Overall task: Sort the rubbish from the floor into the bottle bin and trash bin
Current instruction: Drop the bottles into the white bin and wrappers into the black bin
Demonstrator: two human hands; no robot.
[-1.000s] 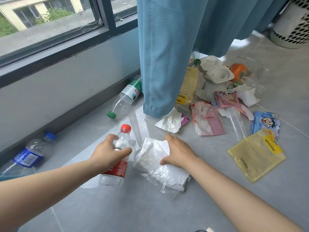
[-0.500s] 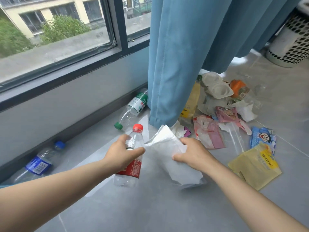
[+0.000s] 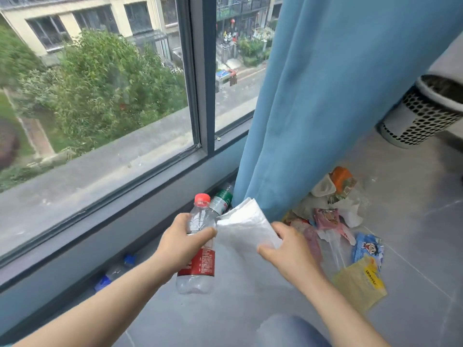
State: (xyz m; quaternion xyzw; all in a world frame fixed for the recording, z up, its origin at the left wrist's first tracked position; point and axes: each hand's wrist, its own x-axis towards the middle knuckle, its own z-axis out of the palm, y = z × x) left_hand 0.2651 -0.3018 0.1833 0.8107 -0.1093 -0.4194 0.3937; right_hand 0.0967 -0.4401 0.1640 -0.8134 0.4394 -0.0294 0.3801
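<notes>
My left hand grips a clear plastic bottle with a red cap and red label, held upright above the floor. My right hand holds a crumpled white plastic bag just right of the bottle, also lifted off the floor. A white perforated bin stands at the far right. A green-label bottle lies by the wall behind the held bottle. A blue-label bottle lies along the wall at the left, partly hidden by my left arm.
Wrappers lie heaped on the grey floor to the right: a yellow pouch, a blue snack packet, a pink packet, white paper and an orange lid. A blue curtain hangs over the pile. The window wall runs along the left.
Both hands have risen from the floor, carrying the red-cap bottle and the white bag up. The view has lifted toward the window.
</notes>
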